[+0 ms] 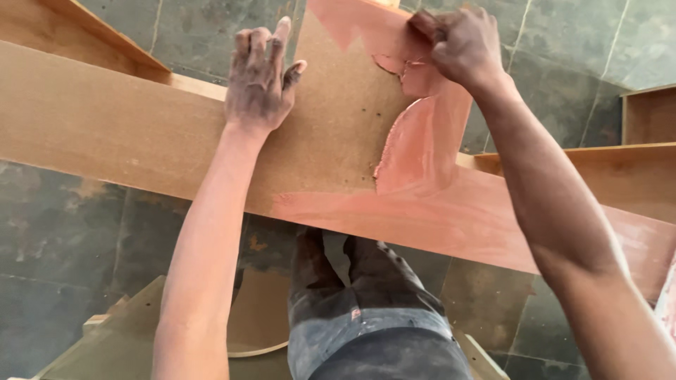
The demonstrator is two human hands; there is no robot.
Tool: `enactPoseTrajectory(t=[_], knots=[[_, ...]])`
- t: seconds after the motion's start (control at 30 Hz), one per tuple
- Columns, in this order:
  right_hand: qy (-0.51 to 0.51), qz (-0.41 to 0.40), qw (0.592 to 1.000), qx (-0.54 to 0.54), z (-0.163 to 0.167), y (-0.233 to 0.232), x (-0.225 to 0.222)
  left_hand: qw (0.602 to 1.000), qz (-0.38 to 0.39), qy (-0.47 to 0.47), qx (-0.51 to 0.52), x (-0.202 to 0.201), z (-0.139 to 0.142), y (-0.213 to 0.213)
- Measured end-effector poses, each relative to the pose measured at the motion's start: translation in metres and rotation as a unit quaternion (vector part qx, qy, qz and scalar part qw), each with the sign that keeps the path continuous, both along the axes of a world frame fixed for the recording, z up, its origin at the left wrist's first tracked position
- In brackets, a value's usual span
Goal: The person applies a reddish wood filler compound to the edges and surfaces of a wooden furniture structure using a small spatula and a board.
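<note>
left hand [259, 77] flat on board [141, 127] | right hand [461, 46] rubbing paste [422, 144] near edge

Brown fibreboard panel [331, 134] lying flat across a long board [105, 119], partly coated in wet reddish paste [422, 144] along its right side and near edge.

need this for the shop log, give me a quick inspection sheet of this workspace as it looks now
surface: brown wooden board, bare on the left, coated reddish-pink on the right
job's things: wet reddish-pink coating; what the right hand grips is hidden
clutter: curved offcut on the floor
grippers: left hand flat on the board; right hand closed, pressing on the coated part
cables: nothing seen
surroundings: dark stone tile floor; wooden box frame at right
</note>
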State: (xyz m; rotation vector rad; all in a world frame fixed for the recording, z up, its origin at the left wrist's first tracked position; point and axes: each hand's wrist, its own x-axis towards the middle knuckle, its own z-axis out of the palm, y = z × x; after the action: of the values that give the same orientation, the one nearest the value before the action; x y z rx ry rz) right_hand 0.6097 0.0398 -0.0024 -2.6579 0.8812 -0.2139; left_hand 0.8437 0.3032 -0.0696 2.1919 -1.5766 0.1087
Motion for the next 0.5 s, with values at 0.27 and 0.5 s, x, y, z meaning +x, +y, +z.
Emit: enactPoseTrajectory(t=[0.27,0.5], knots=[[0.092,0.089,0.992,0.014,0.005,0.152,-0.016,0.999,-0.032,0.012,0.024,0.000,0.005,-0.002],[-0.011,0.101,0.995,0.013,0.029,0.235,-0.078,0.995,-0.036,-0.010,0.094,0.000,0.008,-0.010]])
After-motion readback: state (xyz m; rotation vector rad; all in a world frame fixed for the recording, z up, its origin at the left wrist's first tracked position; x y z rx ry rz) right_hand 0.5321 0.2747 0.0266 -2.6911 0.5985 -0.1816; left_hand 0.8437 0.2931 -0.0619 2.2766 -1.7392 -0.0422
